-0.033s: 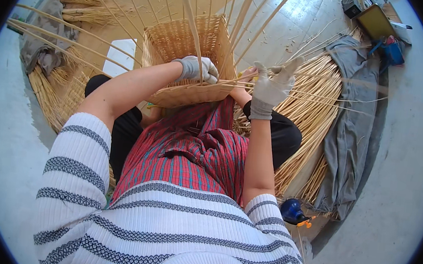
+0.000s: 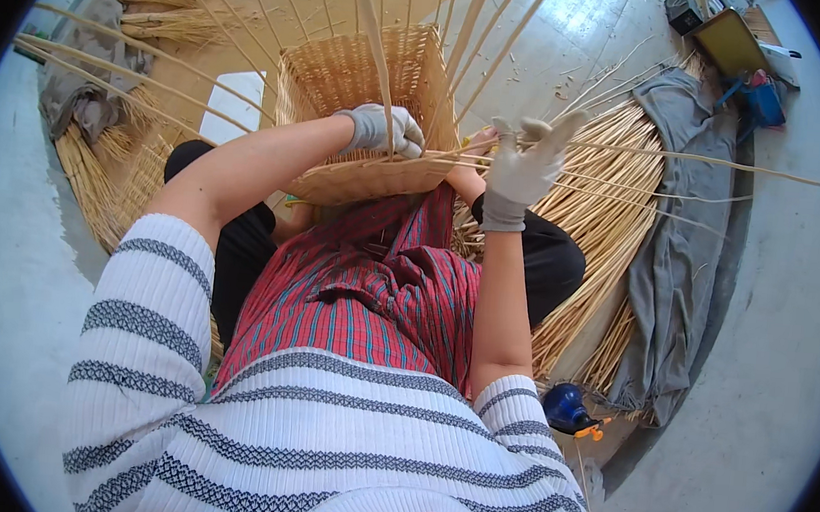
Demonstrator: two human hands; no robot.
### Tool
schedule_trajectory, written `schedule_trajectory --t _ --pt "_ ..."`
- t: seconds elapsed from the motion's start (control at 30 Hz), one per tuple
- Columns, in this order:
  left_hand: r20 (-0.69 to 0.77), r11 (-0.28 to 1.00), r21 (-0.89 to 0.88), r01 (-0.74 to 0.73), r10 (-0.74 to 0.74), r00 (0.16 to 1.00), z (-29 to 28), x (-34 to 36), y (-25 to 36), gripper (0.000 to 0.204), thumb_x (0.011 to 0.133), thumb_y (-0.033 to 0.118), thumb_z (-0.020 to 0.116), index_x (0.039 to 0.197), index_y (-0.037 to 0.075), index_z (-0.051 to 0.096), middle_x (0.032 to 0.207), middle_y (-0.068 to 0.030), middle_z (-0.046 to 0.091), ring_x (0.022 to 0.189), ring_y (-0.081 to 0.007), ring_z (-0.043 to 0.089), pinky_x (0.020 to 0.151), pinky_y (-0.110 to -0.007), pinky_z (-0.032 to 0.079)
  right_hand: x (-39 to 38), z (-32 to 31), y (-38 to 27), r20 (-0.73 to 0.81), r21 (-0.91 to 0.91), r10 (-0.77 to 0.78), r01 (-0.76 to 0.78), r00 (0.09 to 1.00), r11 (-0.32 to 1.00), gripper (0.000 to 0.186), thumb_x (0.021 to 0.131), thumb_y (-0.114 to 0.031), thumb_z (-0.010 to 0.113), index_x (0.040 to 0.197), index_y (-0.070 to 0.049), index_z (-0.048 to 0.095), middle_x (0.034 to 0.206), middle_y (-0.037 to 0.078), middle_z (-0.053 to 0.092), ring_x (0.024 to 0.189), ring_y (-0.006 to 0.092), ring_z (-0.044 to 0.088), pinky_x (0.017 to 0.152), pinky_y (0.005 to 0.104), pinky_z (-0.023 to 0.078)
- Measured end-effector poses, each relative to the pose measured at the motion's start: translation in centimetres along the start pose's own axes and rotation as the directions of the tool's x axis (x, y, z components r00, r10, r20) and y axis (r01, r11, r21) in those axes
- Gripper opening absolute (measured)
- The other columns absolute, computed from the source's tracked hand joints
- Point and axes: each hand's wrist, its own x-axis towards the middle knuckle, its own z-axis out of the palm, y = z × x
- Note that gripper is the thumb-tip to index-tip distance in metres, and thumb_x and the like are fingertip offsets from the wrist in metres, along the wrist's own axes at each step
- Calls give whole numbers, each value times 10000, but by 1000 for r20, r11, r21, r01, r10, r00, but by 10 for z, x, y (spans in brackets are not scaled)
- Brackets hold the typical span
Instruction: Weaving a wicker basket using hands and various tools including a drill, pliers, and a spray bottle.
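A woven wicker basket (image 2: 368, 178) stands between my legs, its near side toward me. Tall upright stakes (image 2: 379, 42) rise from its walls. My left hand (image 2: 389, 131), in a pale grey work glove, is closed on the near rim beside a thick stake. My right hand (image 2: 527, 167), gloved the same way, is raised just right of the basket with thumb and forefinger stretched apart. Several thin willow rods (image 2: 646, 192) run from the basket's near rim out to the right, passing by this hand. The longest rod (image 2: 773, 172) reaches far right.
A large bundle of rods (image 2: 607, 195) lies to the right, partly on a grey cloth (image 2: 684, 268). Near my right elbow is a dark blue round object (image 2: 564, 408) with an orange part. More bundles (image 2: 173, 28) and a white sheet (image 2: 234, 107) are at left.
A rod that was a blur on the right now shows sharply, stretched far out to the right. My right hand has shifted slightly left; the stakes lean slightly more left. My left hand keeps its place.
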Motion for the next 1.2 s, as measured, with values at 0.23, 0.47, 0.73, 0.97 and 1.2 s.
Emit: schedule_trajectory --t 0.23,0.47,0.73,0.97,1.2 --pt "-270 929 -359 -92 -9 963 26 -33 2 303 902 177 674 1156 15 648 1059 -107 707 999 -216 662 920 -346 506 -58 3 44 677 -366 -223 584 701 725 729 769 -453 748 1441 -333 492 1442 112 511 1417 315 373 1196 516 179" --pt "-593 718 -470 -513 173 786 18 -69 0 139 986 79 574 1117 41 547 1022 -77 660 988 -187 672 901 -318 534 -18 -16 51 715 140 -198 141 670 980 326 863 -93 621 1187 -75 600 1157 189 676 1070 339 658 920 403 515" --pt "-374 948 -154 -278 205 905 -15 -16 41 274 951 77 559 1224 86 533 1047 -130 687 939 -274 697 769 -362 554 58 12 -24 536 734 -319 -245 781 634 277 940 -59 589 1217 -46 595 1006 131 727 918 238 697 816 345 539" --pt "56 971 239 25 -39 998 -28 29 35 384 819 393 723 1053 89 719 937 -126 728 854 -256 710 700 -384 549 7 -38 26 385 -367 39 115 922 923 299 837 -213 744 1119 -122 703 924 112 688 841 253 655 796 404 507" --pt "-340 795 387 -467 594 729 19 11 13 267 828 374 691 893 116 715 805 -133 693 741 -306 674 667 -417 548 -28 0 45 794 -152 -309 662 524 734 551 834 -337 627 1366 -205 573 1410 194 502 1360 400 409 1197 571 173"
